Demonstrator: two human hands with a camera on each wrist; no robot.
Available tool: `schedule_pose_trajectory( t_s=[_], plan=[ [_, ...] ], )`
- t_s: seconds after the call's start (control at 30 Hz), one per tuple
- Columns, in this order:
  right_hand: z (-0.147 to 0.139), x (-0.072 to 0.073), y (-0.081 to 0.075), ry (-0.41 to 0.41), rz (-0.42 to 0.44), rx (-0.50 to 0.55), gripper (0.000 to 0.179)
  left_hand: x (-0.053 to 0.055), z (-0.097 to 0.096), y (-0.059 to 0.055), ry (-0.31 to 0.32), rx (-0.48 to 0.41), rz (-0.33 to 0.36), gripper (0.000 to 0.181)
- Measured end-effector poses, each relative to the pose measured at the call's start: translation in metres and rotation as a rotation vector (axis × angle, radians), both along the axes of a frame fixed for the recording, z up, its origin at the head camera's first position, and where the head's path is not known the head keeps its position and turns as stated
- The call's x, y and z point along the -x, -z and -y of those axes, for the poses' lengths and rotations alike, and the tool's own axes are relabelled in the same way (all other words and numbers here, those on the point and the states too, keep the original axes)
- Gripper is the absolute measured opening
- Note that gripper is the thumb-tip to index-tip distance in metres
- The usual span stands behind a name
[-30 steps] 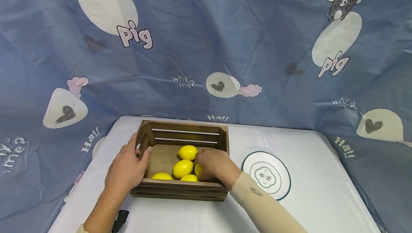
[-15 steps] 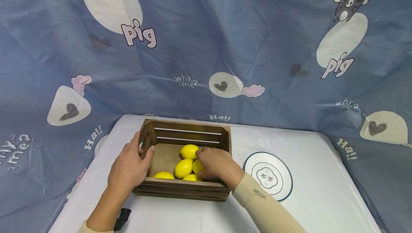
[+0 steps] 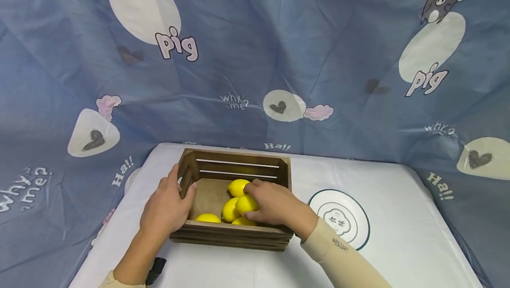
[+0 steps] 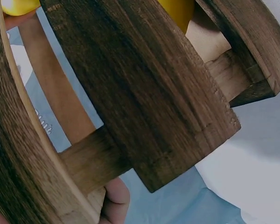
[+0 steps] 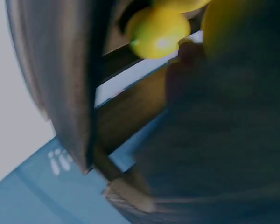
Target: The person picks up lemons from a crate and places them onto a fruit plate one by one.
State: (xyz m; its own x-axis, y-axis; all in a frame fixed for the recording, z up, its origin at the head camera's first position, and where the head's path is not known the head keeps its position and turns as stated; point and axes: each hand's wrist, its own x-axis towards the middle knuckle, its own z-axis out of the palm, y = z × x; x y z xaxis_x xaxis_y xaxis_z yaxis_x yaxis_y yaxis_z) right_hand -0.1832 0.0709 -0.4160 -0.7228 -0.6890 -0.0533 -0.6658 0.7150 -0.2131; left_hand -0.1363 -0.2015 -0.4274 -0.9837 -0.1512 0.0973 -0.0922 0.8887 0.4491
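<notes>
A brown slatted wooden crate (image 3: 231, 236) stands on the white-covered table with several yellow lemons inside. My right hand (image 3: 280, 205) reaches in over its right end and grips one lemon (image 3: 246, 204) between thumb and fingers, above the others. Close by lie a lemon (image 3: 237, 187) behind it, a lemon (image 3: 229, 209) to its left and a partly hidden lemon (image 3: 244, 221) by the front wall. Another lemon (image 3: 208, 218) lies farther left. My left hand (image 3: 165, 208) holds the crate's left end; the left wrist view shows curled fingers (image 4: 116, 200) at the slats' end.
To the crate's right lies a white plate (image 3: 360, 224) with a dark rim and a printed centre. A blue printed cloth (image 3: 223, 71) hangs behind the table. A small black object (image 3: 156, 270) shows beside my left wrist.
The right hand has lifted the gripped lemon slightly, and more of it shows now. My left hand stays on the crate. The whole head view has shifted a little to the right.
</notes>
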Motion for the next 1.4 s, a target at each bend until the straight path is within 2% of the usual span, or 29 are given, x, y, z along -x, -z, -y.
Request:
schedule_pose_trajectory(
  t_s=[0.17, 0.3, 0.7, 0.93, 1.1, 1.2, 1.4],
  plan=[
    [-0.009, -0.009, -0.009, -0.027, -0.025, 0.081, 0.05, 0.0, 0.0, -0.001, -0.007, 0.011, 0.0, 0.082],
    [-0.016, -0.016, -0.012, -0.04, -0.055, 0.105, 0.049, -0.001, -0.001, -0.001, -0.008, 0.006, 0.003, 0.08],
    [-0.03, -0.033, -0.015, 0.07, -0.128, 0.191, 0.05, 0.001, -0.001, 0.001, -0.003, 0.002, -0.021, 0.082],
    [-0.034, -0.038, -0.013, 0.053, -0.148, 0.263, 0.049, 0.0, 0.0, 0.001, -0.01, 0.004, -0.001, 0.081],
    [-0.039, -0.045, -0.015, 0.047, -0.147, 0.354, 0.049, -0.001, 0.001, 0.001, -0.016, 0.006, -0.013, 0.08],
    [-0.044, -0.052, -0.015, 0.069, -0.144, 0.421, 0.048, -0.001, 0.001, 0.002, -0.015, 0.004, -0.014, 0.08],
    [-0.058, -0.066, -0.01, 0.113, -0.191, 0.562, 0.049, 0.0, 0.0, 0.002, -0.009, 0.002, -0.007, 0.081]
  ],
)
